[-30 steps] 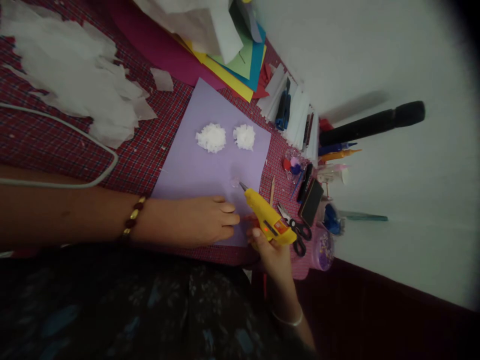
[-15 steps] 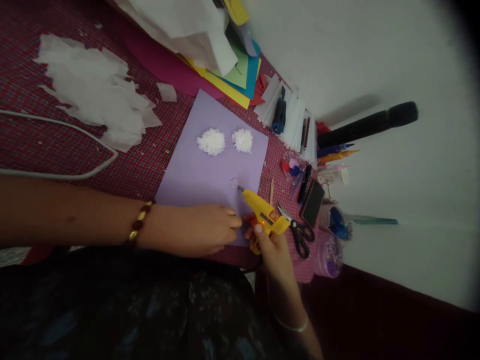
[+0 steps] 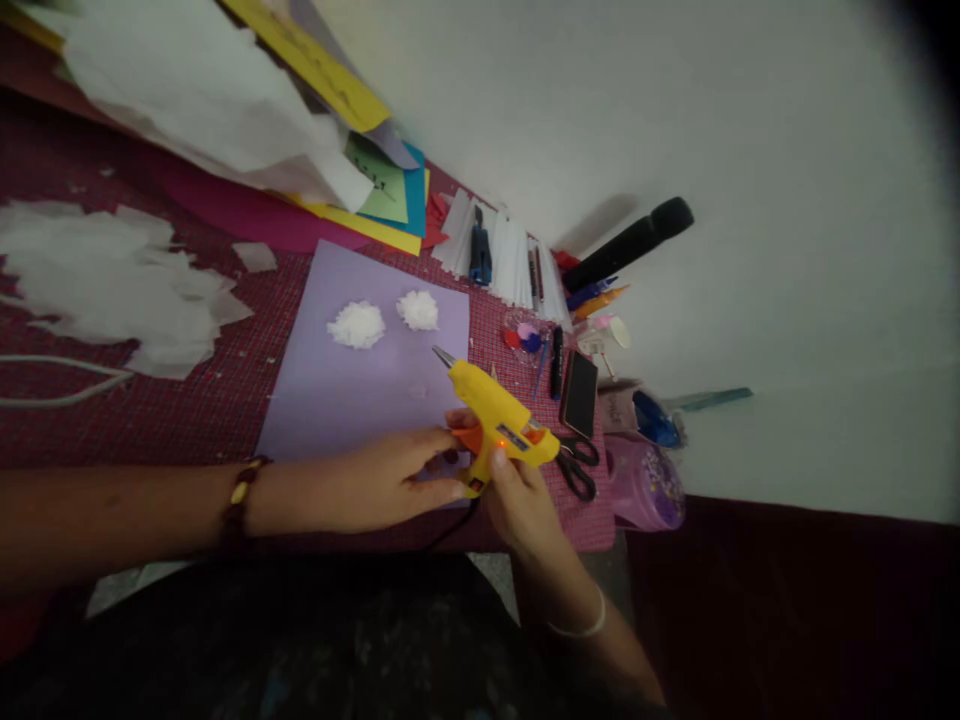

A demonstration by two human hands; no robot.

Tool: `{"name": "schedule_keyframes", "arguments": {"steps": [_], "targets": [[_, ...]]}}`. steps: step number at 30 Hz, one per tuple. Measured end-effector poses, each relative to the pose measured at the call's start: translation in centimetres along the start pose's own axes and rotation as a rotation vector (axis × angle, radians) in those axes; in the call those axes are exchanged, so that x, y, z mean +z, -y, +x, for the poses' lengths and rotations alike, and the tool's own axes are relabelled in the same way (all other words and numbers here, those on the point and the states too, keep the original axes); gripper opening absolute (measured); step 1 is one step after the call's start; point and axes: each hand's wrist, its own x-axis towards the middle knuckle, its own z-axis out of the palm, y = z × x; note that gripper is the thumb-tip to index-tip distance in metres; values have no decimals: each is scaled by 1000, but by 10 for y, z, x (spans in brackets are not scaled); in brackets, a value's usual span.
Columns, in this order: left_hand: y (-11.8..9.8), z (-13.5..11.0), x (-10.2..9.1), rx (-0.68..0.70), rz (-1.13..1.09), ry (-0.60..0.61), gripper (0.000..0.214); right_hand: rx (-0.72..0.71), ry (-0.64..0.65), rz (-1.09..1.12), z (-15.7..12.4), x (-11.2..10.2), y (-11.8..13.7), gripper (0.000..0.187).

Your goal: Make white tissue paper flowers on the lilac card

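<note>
Gripping the yellow glue gun (image 3: 499, 425) by its handle in the right hand (image 3: 525, 500), above the near corner of the purple sheet (image 3: 352, 390); likely feeling light, rigid, hot at the tip. Pressing the left hand (image 3: 375, 490) flat, empty, on that sheet.

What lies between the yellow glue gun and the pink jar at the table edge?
In the head view, a pair of black-handled scissors lies on the checked cloth between the glue gun and the pink jar.

Handle of glue gun (image 3: 499, 415) is hidden by right hand (image 3: 525, 500). At frame edges, white cord (image 3: 120, 377) and paper stack (image 3: 187, 90) are cut off.
</note>
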Motion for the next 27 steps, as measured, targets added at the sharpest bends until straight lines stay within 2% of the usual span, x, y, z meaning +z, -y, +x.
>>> {"name": "schedule_keyframes", "arguments": {"steps": [3,6,8,10,11,12,13,15,16,18,20,23,27], "targets": [[3,6,1,-111,-313,54,20,-73,87,-22,13,21,10,41],[5,3,-5,-237,-333,69,21,-104,161,-77,27,28,28,46],[7,0,-11,-360,-314,42,31,-105,308,-65,41,19,35,47],[12,-1,-21,-462,-329,-3,39,-65,470,-82,62,-2,36,43],[16,-1,-26,-480,-354,-27,42,-47,488,-130,75,-17,35,40],[21,0,-32,-473,-381,-52,44,-23,456,-208,91,-32,34,37],[26,2,-38,-450,-402,-74,44,-14,348,-313,108,-49,32,31],[36,5,-51,-398,-393,-120,45,-11,-86,-605,144,-81,28,25],[41,6,-56,-386,-354,-157,44,-6,-221,-676,161,-95,26,30],[49,7,-64,-379,-232,-248,44,-9,-340,-770,193,-117,25,35],[54,6,-69,-392,-133,-339,44,-16,-403,-878,219,-129,26,31],[56,4,-69,-413,-130,-429,46,10,-423,-1029,244,-130,27,26],[53,1,-60,-421,-218,-401,52,112,-384,-1177,264,-121,24,25]]}}
